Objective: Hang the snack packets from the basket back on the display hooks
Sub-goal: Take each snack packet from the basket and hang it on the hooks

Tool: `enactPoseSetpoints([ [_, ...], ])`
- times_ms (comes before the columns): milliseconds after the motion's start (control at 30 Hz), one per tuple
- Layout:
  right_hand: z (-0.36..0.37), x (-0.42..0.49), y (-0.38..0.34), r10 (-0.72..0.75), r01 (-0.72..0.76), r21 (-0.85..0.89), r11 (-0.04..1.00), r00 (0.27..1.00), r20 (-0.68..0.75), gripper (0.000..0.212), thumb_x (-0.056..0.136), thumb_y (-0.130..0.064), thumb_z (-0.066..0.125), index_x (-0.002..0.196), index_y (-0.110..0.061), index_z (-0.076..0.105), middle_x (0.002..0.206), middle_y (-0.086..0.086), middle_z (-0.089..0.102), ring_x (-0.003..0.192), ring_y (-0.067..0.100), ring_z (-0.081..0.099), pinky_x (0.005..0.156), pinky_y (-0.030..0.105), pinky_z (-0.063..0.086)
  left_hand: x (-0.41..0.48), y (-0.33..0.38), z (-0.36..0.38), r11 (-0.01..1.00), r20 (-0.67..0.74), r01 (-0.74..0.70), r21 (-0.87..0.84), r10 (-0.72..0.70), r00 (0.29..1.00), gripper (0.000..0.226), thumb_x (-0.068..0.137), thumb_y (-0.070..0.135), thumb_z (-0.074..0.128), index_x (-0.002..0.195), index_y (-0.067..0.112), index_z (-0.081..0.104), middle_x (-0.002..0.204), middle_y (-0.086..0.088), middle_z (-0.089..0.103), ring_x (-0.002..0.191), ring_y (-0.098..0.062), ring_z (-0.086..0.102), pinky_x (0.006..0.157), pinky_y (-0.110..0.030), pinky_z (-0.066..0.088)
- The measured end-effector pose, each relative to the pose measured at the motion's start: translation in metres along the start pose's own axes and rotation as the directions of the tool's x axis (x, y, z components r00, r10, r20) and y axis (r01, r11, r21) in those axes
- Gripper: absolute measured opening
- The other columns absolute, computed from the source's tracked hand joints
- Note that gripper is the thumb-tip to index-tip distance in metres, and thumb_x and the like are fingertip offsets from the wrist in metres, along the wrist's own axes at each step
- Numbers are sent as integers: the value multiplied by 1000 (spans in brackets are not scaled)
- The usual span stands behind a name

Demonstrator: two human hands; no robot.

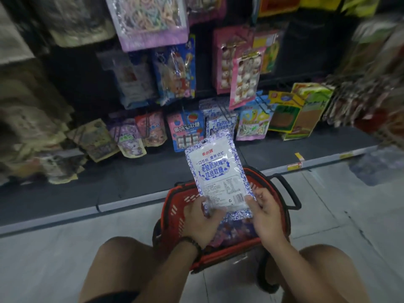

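I hold a white snack packet with blue floral edging [218, 171] upright above the red shopping basket [175, 206]. A second packet of the same kind shows behind it. My left hand [202, 219] grips the packets' lower left corner, and my right hand [265, 213] pinches the lower right corner. More packets, pink and purple [236, 232], lie in the basket beneath my hands. Matching blue-and-white packets [220, 121] hang on a display hook in the bottom row straight ahead.
The dark rack carries rows of hanging snack bags: a pink-and-blue candy bag [185, 130], a pink marshmallow bag [244, 77], green-and-yellow bags [290, 110]. A grey base shelf [131, 182] juts out below. The basket stands on the pale tile floor [341, 215] between my knees.
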State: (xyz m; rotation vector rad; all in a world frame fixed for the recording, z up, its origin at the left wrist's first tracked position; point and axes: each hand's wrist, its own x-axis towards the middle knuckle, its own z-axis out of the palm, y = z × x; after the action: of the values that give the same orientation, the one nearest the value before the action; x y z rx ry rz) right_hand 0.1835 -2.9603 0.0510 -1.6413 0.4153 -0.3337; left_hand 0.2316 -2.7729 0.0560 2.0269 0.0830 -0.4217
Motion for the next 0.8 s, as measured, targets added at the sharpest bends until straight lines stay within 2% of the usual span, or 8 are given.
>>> enactPoseSetpoints([
  [67, 3, -9, -10, -81, 84, -43, 996, 995, 57, 30, 105, -4, 66, 89, -30, 68, 94, 4, 79, 88, 20, 76, 76, 38, 61, -6, 20, 5, 998, 12, 20, -52, -19, 1000, 65, 66, 70, 78, 122, 39, 63, 129, 5, 61, 119, -14, 61, 103, -26, 50],
  [200, 15, -33, -30, -193, 281, -276, 919, 932, 307, 31, 98, -7, 69, 90, -36, 65, 92, -16, 74, 83, 4, 73, 70, 24, 57, -7, 51, 12, 920, 32, 139, -368, -137, 990, 57, 70, 56, 90, 103, 15, 68, 95, -10, 81, 79, -27, 77, 74, -45, 66],
  [267, 20, -37, -27, -255, 389, -317, 865, 885, 390, 12, 88, -22, 70, 91, -33, 67, 103, -19, 68, 95, 3, 69, 78, 24, 57, 1, 53, 6, 930, -88, 86, -357, -126, 988, 49, 70, 53, 85, 105, 23, 69, 97, -3, 81, 84, -21, 78, 85, -49, 65],
  [367, 18, -31, -18, -226, 360, -263, 895, 875, 429, 16, 86, -38, 72, 100, -32, 76, 128, -19, 62, 116, 1, 67, 98, 21, 55, 11, 51, -8, 913, -139, 34, -406, -99, 985, 17, 87, 31, 82, 99, 25, 73, 103, 3, 81, 91, -13, 76, 93, -40, 61],
  [467, 5, -16, -3, -200, 265, -397, 879, 960, 199, 30, 94, -37, 77, 124, -35, 68, 130, -18, 54, 121, 5, 61, 103, 26, 50, 17, 55, -21, 852, -17, 83, -517, -107, 994, 21, 92, 29, 82, 107, 20, 71, 109, 0, 77, 98, -18, 72, 97, -40, 55],
  [567, -9, 2, 7, 24, -29, -313, 949, 1000, -20, 60, 91, -42, 83, 142, -22, 60, 138, -5, 59, 128, 16, 58, 109, 35, 47, 21, 54, -36, 849, 107, 122, -514, -78, 991, 21, 94, 26, 80, 109, 19, 67, 101, 8, 70, 96, -12, 66, 97, -35, 41],
  [733, -15, 29, 7, 163, -161, -22, 987, 974, 157, 55, 86, -27, 91, 135, -21, 67, 127, 2, 76, 119, 18, 72, 94, 27, 58, 31, 52, -54, 911, 249, 119, -394, -18, 968, 13, 95, 21, 77, 103, 28, 69, 99, 15, 71, 82, 9, 69, 92, -28, 44],
  [800, -13, 35, -7, 130, -149, 78, 986, 968, 214, 40, 91, -21, 86, 128, -24, 72, 118, 3, 81, 113, 29, 76, 90, 41, 65, 33, 54, -57, 929, 304, 111, -352, 2, 953, 18, 96, 21, 76, 113, 24, 71, 106, 13, 75, 91, 9, 70, 96, -27, 48],
])
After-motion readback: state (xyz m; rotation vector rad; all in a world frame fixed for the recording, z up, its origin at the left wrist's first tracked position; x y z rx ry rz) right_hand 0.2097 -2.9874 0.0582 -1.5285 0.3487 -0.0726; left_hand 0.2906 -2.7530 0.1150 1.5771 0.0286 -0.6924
